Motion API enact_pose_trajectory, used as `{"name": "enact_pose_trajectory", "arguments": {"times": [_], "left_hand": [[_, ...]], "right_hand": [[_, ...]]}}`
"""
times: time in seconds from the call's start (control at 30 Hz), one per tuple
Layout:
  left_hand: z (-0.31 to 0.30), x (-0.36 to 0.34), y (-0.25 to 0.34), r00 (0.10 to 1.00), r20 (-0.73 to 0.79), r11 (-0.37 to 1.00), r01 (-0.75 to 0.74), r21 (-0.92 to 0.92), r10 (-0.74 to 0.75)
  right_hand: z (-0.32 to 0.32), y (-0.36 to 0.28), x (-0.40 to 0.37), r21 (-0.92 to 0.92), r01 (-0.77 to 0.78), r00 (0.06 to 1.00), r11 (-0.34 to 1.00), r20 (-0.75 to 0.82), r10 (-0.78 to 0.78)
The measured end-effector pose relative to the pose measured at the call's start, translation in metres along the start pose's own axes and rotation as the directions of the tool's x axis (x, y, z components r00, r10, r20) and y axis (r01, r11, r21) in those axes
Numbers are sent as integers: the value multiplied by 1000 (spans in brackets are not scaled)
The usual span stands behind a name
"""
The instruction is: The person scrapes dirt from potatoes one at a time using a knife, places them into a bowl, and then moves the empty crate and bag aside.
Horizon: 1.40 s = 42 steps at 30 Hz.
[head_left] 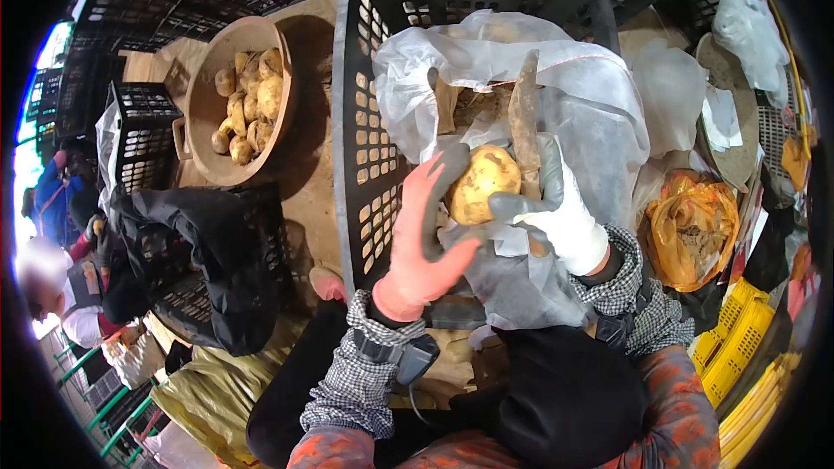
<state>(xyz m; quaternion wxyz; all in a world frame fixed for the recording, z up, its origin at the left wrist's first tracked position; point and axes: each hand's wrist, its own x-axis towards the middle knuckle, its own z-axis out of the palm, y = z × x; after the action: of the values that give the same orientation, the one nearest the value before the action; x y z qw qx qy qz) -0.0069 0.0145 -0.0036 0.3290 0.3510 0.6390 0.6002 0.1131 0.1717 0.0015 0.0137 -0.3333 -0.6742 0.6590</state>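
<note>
Between my hands is a yellow potato (485, 184) with dark soil patches, above a plastic-lined black crate. My left hand (419, 239), in a pink glove with grey fingers, curves round its left side, with the thumb below. On the right, my right hand (560, 213), in a white glove with grey fingers, has its thumb over the potato's lower right edge. The other right fingers point upward, apart from the thumb. Beneath is a translucent plastic liner (599, 113), with a long brown dirty strip (525, 113) lying across its opening.
The black crate (347, 122) stands in front of me. To the left is a brown basin (204, 135) of several potatoes, near a black cloth (195, 226). An orange plastic bag (691, 226) and yellow crates (734, 339) lie right. Another person (82, 295) is at the far left.
</note>
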Motion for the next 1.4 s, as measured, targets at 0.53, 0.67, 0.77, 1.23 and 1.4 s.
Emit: {"name": "enact_pose_trajectory", "arguments": {"times": [0.53,0.67,0.77,1.23,1.4], "left_hand": [[5,8,20,926,-189,843,196,-502,-327],[6,7,19,941,-149,918,249,-310,-305],[7,5,11,946,-142,919,237,-315,-293],[5,10,22,914,-150,830,261,-494,-377],[10,3,1,947,-250,975,166,-150,-200]], "right_hand": [[-5,2,-3,304,-165,958,938,276,79],[-4,9,-5,354,-238,951,904,276,142],[-2,19,-7,273,-96,945,957,327,1],[3,22,-2,141,73,939,987,323,-115],[9,20,-8,352,-155,978,923,184,94]]}}
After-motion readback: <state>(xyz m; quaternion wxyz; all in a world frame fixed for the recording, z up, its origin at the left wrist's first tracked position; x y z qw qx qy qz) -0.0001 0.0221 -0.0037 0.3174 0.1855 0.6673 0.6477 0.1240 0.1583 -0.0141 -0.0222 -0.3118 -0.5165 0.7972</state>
